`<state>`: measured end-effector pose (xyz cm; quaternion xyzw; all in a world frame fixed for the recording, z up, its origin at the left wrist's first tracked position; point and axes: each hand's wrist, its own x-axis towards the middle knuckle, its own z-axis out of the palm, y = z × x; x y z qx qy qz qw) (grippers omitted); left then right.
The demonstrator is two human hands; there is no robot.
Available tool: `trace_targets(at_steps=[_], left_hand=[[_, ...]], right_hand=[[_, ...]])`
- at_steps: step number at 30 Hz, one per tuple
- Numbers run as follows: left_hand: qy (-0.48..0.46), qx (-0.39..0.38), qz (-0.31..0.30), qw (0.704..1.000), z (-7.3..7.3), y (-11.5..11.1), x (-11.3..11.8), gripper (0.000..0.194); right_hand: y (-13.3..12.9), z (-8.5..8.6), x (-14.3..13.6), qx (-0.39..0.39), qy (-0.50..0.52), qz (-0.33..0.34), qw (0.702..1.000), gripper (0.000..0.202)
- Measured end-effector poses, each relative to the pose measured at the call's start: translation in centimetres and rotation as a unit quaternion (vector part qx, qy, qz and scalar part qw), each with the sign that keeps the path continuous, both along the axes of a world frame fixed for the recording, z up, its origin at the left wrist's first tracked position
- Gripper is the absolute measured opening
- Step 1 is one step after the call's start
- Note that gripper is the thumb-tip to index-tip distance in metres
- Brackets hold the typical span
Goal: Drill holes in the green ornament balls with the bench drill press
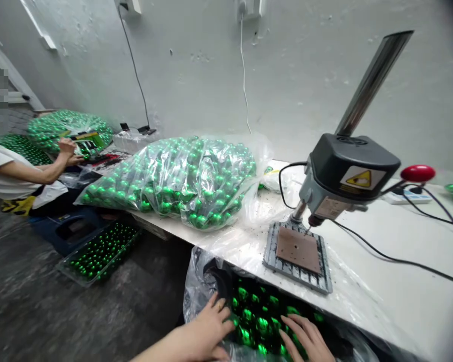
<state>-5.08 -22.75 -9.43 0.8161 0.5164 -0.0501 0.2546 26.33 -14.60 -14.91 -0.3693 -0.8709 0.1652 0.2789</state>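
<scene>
The left hand (208,327) and right hand (310,340), each grip released with fingers spread, flank green balls (262,326) beside the counter (407,296) bearing a drill (335,183).

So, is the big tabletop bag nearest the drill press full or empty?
Quite full: shiny green balls swell most of the clear bag.

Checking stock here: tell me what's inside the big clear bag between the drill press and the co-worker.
Shiny green balls show through the big clear bag, packed together; creases and glare blur some. Whatever lies deeper is covered by the outermost ones and cannot be seen.
</scene>
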Motion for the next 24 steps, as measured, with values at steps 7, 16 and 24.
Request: trace_targets(at_steps=[7,16,24], left_hand=[[-0.100,-0.006,0.006,0.995,1.8,0.5,0.5,0.017],[-0.392,-0.144,0.115,0.901,12.0,-0.4,3.5,0.051],[0.046,0.032,0.149,0.987,9.2,3.7,2.5,0.048]], right_hand=[[-2.5,1.7,5.8,-0.129,-0.207,-0.022,0.969,0.041],[0.2,3.3,6.3,-0.083,-0.302,-0.213,0.925,0.044],[3.3,2.3,4.0,-0.200,-0.313,-0.264,0.890,0.043]])
